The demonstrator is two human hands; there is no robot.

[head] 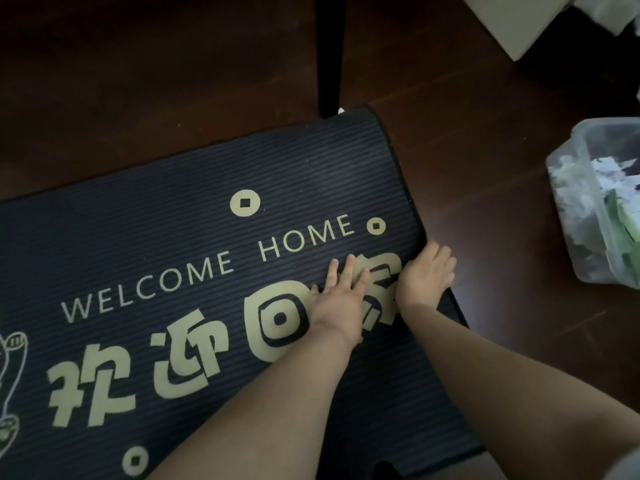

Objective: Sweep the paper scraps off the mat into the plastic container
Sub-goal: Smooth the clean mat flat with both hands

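Observation:
A dark ribbed mat (214,174) with pale "WELCOME HOME" lettering lies on the dark wooden floor. My left hand (341,299) rests flat on the mat near its right end, fingers spread. At the mat's right edge sits my right hand (427,273), fingers curled over that edge; whether it holds anything is hidden. A clear plastic container (581,202) holding white and green paper scraps (609,174) stands on the floor to the right, apart from both hands. I see no loose scraps on the mat, apart from a tiny white bit (341,110) at its far corner.
A black furniture leg (329,57) stands just beyond the mat's far right corner. A pale box (512,19) and crumpled white material (609,12) occupy the top right. Bare floor lies between mat and container.

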